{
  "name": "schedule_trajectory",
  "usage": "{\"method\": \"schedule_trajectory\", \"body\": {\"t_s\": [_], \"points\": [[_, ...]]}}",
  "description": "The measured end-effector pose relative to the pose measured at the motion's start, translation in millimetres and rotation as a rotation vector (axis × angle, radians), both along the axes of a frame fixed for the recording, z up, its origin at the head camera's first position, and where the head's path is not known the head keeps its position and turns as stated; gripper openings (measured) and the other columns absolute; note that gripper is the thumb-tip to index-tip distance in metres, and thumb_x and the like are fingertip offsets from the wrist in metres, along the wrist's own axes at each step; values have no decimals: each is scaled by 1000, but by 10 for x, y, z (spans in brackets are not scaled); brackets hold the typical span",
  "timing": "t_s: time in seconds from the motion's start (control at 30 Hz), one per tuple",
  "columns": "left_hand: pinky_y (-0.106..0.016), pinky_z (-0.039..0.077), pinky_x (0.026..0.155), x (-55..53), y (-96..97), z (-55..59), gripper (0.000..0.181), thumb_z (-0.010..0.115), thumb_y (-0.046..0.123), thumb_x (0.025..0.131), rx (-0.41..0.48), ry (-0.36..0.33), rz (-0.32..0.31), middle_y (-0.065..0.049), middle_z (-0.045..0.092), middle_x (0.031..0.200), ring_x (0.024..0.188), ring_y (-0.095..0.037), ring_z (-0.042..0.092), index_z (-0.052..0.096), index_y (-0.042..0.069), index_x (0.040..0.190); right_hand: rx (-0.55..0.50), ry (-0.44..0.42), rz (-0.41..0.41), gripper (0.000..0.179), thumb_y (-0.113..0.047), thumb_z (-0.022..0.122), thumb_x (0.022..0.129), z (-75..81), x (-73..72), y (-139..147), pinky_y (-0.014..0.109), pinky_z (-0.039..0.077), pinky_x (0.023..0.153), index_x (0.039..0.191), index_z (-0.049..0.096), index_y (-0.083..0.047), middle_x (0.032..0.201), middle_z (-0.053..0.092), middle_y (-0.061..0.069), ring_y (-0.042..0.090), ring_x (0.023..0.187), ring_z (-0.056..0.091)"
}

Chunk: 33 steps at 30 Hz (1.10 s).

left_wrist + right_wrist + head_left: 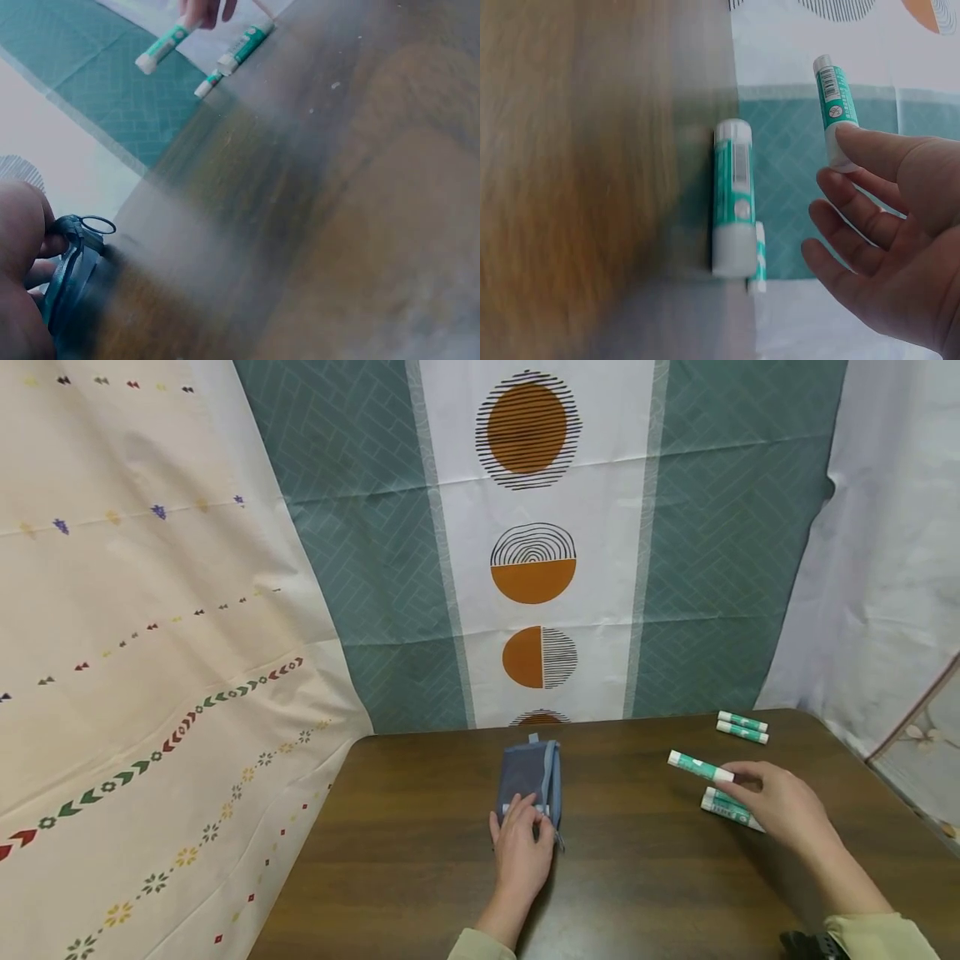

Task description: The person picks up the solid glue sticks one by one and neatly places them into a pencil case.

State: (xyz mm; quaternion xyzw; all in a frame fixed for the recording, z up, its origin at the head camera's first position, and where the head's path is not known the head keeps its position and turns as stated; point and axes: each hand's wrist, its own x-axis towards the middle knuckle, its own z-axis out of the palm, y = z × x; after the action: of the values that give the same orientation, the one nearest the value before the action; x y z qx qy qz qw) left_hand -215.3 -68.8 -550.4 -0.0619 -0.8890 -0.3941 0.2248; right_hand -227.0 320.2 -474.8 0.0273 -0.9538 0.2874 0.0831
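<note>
My right hand pinches a green-and-white glue stick by one white end, between thumb and forefinger. The other fingers are bent and free of it in the right wrist view. Below that hand, a pair of glue sticks lies side by side on the table, partly covered by it. My left hand is on the near end of a blue-grey zip pouch; thumb and fingertips hold its edge. A white strip shows under those fingers. The pouch's zip-pull ring sticks out beside the thumb in the left wrist view.
Two more glue sticks lie together near the back right of the brown wooden table. Patterned curtains hang close behind the table's far edge and along both sides. A black thing is at the right wrist.
</note>
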Motion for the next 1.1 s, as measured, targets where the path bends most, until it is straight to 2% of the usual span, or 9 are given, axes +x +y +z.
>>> {"method": "schedule_trajectory", "body": {"t_s": [0.17,0.43,0.67,0.8,1.1], "points": [[-81,23,121,-11,3,-8,21,72,8,98,-7,3,6,-10,74,142,144,-37,60,64,16,81,-10,7,22,45,-41,76,105,-17,-71,-184,44,51,71,131,77,-4,119,77,20,32,96,71],[-80,22,123,-24,16,-9,19,71,10,99,-4,-3,4,-10,72,145,146,-36,59,65,15,82,-33,2,64,42,-37,79,103,-43,-198,-485,42,49,68,129,77,-4,116,73,17,23,85,65],[-80,22,122,-33,12,-8,20,71,10,99,0,-8,-2,-11,71,146,146,-36,59,65,16,82,-43,17,94,31,-30,82,101,-108,-311,-714,50,55,76,122,80,-8,114,75,14,30,97,68],[-81,21,122,-34,10,-20,22,71,9,100,8,-11,-4,-11,71,146,146,-37,59,64,17,81,-49,9,123,29,-29,83,100,-158,-379,-838,51,55,78,121,80,-8,114,75,12,29,97,67],[-81,22,122,-31,1,-26,20,72,9,99,1,-7,-6,-11,71,146,146,-36,59,65,17,82,-53,-17,187,28,-31,82,101,-237,-486,-1123,59,57,89,118,82,-10,115,77,10,31,103,69]]}}
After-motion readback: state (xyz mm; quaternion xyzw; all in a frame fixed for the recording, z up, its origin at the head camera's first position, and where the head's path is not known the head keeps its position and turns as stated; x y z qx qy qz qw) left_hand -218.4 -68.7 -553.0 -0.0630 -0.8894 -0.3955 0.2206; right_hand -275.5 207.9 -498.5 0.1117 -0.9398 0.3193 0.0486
